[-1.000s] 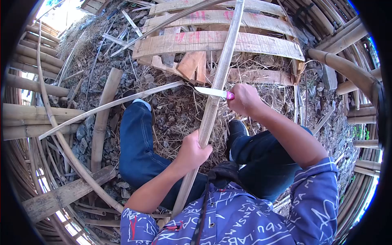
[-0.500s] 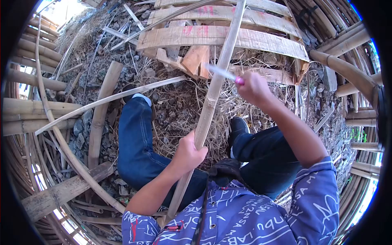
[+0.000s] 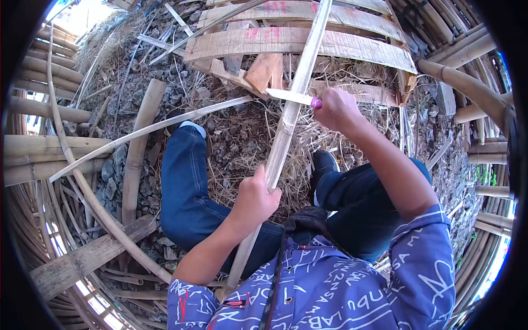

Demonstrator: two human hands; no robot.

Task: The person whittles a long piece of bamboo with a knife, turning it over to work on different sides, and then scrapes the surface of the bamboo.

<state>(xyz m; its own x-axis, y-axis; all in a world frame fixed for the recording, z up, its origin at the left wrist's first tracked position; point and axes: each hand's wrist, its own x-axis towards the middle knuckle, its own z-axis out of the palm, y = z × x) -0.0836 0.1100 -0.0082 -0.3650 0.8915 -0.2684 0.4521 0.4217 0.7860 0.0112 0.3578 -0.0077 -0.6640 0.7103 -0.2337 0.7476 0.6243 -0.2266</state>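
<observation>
A long split bamboo strip (image 3: 284, 135) runs from beside my body up and away over the wooden pallet. Around its lower part, my left hand (image 3: 256, 199) is closed. Higher up and to the right, my right hand (image 3: 336, 110) grips the pink handle of a knife (image 3: 291, 97). The pale blade lies across the strip and points left, apparently touching it. My right fingers wrap over most of the handle and hide it.
Ahead stands a slatted wooden pallet (image 3: 242, 45) with pink marks. A thin strip (image 3: 148, 130) slants over an upright bamboo piece (image 3: 142, 148) on the left. Bamboo poles (image 3: 49, 144) line both sides. Straw and stones (image 3: 236, 148) cover the ground around my legs.
The knife has moved slightly left and down, its blade turning nearer to level and showing less blur. My left hand has shifted little on the strip.
</observation>
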